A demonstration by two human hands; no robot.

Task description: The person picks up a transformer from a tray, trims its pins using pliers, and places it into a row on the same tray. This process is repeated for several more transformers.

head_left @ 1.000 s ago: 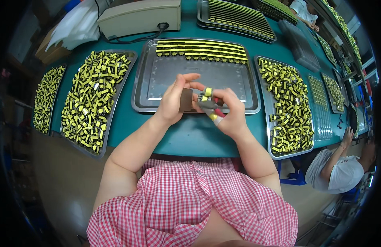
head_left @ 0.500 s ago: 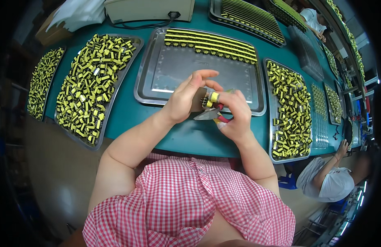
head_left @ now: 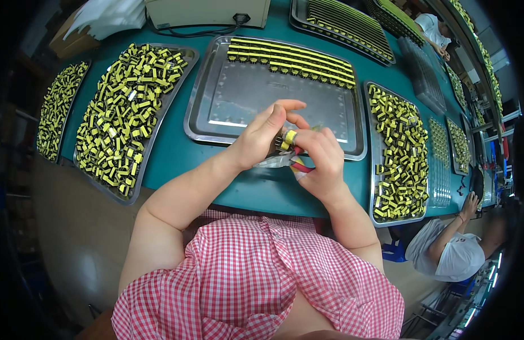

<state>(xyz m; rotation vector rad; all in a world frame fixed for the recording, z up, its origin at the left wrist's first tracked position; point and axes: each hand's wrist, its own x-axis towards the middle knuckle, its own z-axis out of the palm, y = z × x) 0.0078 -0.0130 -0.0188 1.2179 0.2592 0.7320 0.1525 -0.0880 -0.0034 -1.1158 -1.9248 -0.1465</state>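
Note:
My right hand is closed around a pair of pliers with red handles, its grey jaws pointing left and blurred. Its thumb and fingers also pinch a small transformer wrapped in yellow tape, its metal pins facing my left palm. Close against the transformer, my left hand is cupped, with its fingers curved and apart; whether the fingertips touch the part is partly hidden. Both hands hover over the near edge of a metal tray, which holds neat rows of yellow transformers along its far side.
Loose transformers fill a tray on the left and another on the right. A further heap lies at far left. Behind stand a beige box with a black cable and a tray of rows. A co-worker sits at right.
My left hand has moved slightly right, closing the gap to the transformer. The pliers have shifted a little in my right hand, and their jaws now look blurred.

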